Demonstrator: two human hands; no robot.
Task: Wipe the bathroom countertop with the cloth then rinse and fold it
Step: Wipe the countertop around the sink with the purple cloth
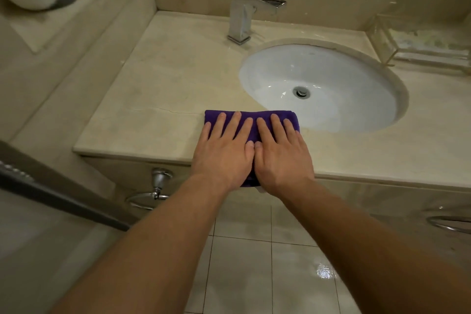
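Cloth [251, 117], purple and folded, lies on the countertop [158, 89] at its front edge, just in front of the sink [339, 79], with its near end hanging slightly over that edge. Both the left hand [224, 153] and right hand [283, 154] press flat on it side by side, all fingers stretched out and gripping nothing, thumbs touching. Judging from the neat fold, this looks like the final pressing. 2 risks remain: leaning weight toward the overhang could drag the cloth off the edge onto the floor, and the countertop's wet-looking sheen could let the fold slide open.
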